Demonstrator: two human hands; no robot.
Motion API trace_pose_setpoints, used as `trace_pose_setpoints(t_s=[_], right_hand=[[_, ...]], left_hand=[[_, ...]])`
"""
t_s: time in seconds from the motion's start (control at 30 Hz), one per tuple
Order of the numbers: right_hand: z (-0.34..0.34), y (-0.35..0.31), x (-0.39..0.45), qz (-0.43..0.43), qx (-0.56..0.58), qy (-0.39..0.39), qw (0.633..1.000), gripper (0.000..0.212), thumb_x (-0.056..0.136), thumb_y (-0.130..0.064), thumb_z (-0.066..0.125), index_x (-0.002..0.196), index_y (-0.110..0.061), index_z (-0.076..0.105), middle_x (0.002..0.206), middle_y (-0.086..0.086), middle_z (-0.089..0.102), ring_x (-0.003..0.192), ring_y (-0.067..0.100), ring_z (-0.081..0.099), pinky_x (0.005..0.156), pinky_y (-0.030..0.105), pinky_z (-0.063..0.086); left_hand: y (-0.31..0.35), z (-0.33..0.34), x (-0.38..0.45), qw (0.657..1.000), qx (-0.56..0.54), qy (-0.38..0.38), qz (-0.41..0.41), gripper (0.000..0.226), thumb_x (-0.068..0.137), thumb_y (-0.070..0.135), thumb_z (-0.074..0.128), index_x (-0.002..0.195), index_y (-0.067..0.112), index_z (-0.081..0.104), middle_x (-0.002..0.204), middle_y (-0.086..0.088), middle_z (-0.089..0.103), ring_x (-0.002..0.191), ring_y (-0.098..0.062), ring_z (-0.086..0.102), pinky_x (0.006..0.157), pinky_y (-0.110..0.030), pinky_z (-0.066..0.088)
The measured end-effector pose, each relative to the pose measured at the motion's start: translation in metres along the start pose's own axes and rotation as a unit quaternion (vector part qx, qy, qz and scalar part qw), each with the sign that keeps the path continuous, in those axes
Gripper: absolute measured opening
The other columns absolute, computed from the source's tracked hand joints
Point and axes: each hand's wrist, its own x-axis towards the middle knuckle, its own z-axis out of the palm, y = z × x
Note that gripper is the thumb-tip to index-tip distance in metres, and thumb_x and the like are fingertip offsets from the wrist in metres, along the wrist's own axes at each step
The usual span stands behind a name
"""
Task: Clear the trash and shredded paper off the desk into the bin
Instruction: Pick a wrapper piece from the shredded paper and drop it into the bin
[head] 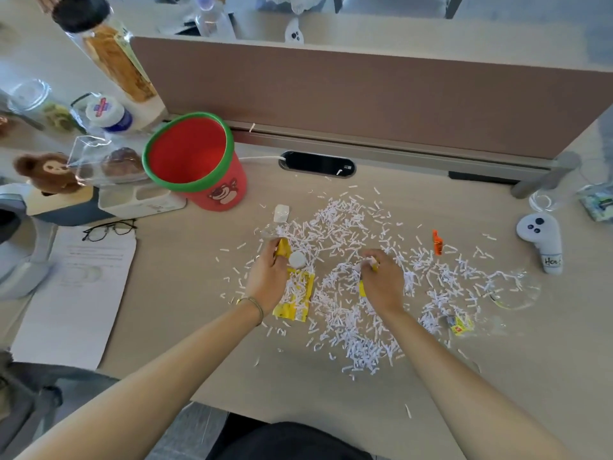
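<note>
Red bin [195, 161] beyond shredded paper [351, 293], left hand [268, 277] gripping yellow wrapper [283, 249], right hand [381, 280] pinching shreds

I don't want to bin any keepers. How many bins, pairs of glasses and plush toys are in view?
red bin: 1
glasses: 1
plush toys: 3 (brown bear, white plush by the shreds, second white plush beyond the divider)
total: 5

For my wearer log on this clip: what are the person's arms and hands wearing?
Both forearms are bare, with no sleeves in view. The left hand has a thin bracelet at its wrist and what looks like a ring on one finger. The right hand shows no jewellery. No gloves.
</note>
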Motion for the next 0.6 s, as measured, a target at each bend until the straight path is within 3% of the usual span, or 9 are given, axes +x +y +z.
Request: trace_pose_setpoints(t_s=[0.07, 0.13, 0.2, 0.27, 0.37, 0.43, 0.53, 0.6], right_hand=[[-0.006, -0.011, -0.003, -0.003, 0.026, 0.007, 1.000, 0.022, 0.098, -0.013, 0.055, 0.108, -0.026, 0.068, 0.081, -0.002, 0.071, 0.061, 0.028, 0.063, 0.061, 0.038, 0.052], [-0.014, -0.026, -0.006, -0.024, 0.047, 0.017, 0.998, 0.021, 0.098, -0.012, 0.054, 0.107, -0.024, 0.069, 0.074, 0.000, 0.070, 0.055, 0.031, 0.060, 0.057, 0.040, 0.051], [-0.020, -0.048, -0.010, -0.038, 0.064, 0.018, 0.997, 0.020, 0.099, -0.011, 0.055, 0.106, -0.022, 0.070, 0.072, -0.001, 0.069, 0.045, 0.017, 0.052, 0.050, 0.034, 0.047], [-0.023, -0.070, -0.011, -0.048, 0.083, 0.020, 0.995, 0.019, 0.098, -0.009, 0.056, 0.103, -0.020, 0.071, 0.072, -0.003, 0.069, 0.041, 0.007, 0.045, 0.044, 0.025, 0.039], [-0.021, -0.110, -0.009, -0.079, 0.088, 0.027, 0.993, 0.019, 0.097, -0.010, 0.057, 0.100, -0.022, 0.072, 0.077, -0.014, 0.068, 0.048, 0.015, 0.051, 0.046, 0.020, 0.039], [-0.015, -0.134, -0.004, -0.095, 0.089, 0.031, 0.991, 0.020, 0.097, -0.011, 0.056, 0.098, -0.022, 0.073, 0.071, -0.013, 0.068, 0.049, 0.017, 0.055, 0.049, 0.019, 0.042], [0.002, -0.174, 0.005, -0.115, 0.079, 0.042, 0.989, 0.022, 0.097, -0.013, 0.055, 0.094, -0.024, 0.074, 0.066, -0.005, 0.069, 0.051, 0.005, 0.057, 0.053, 0.019, 0.044], [0.014, -0.198, 0.011, -0.122, 0.084, 0.042, 0.988, 0.023, 0.097, -0.015, 0.055, 0.094, -0.020, 0.077, 0.068, -0.004, 0.070, 0.055, 0.004, 0.058, 0.057, 0.022, 0.045]], left_hand=[[0.003, -0.002, 0.000, 1.000, -0.018, 0.011, -0.001, 0.039, 0.101, 0.023, 0.036, 0.135, 0.035, 0.049, 0.081, 0.001, 0.060, 0.063, -0.021, 0.052, 0.061, -0.035, 0.040], [0.008, -0.006, 0.000, 0.999, -0.039, 0.010, 0.012, 0.033, 0.103, 0.025, 0.036, 0.132, 0.032, 0.051, 0.079, 0.000, 0.058, 0.062, -0.019, 0.049, 0.060, -0.034, 0.039], [0.015, -0.012, 0.000, 0.997, -0.059, 0.004, 0.038, 0.028, 0.105, 0.023, 0.036, 0.126, 0.030, 0.052, 0.081, -0.002, 0.057, 0.063, -0.016, 0.047, 0.058, -0.030, 0.041], [0.024, -0.019, 0.002, 0.995, -0.083, 0.002, 0.061, 0.028, 0.106, 0.022, 0.037, 0.129, 0.028, 0.053, 0.085, -0.003, 0.057, 0.065, -0.013, 0.046, 0.050, -0.018, 0.037], [0.039, -0.039, 0.010, 0.989, -0.108, 0.008, 0.101, 0.024, 0.106, 0.026, 0.039, 0.123, 0.031, 0.056, 0.083, -0.001, 0.058, 0.064, -0.010, 0.046, 0.057, -0.025, 0.040], [0.049, -0.054, 0.017, 0.985, -0.132, 0.013, 0.112, 0.019, 0.106, 0.030, 0.041, 0.109, 0.038, 0.057, 0.084, 0.005, 0.060, 0.068, -0.008, 0.050, 0.066, -0.033, 0.043], [0.064, -0.089, 0.032, 0.979, -0.157, 0.017, 0.131, 0.022, 0.107, 0.032, 0.041, 0.092, 0.038, 0.055, 0.082, 0.015, 0.053, 0.072, 0.002, 0.048, 0.073, -0.024, 0.041], [0.070, -0.112, 0.046, 0.975, -0.167, 0.018, 0.145, 0.019, 0.107, 0.033, 0.040, 0.100, 0.032, 0.057, 0.085, 0.016, 0.055, 0.077, 0.001, 0.049, 0.078, -0.026, 0.042]])
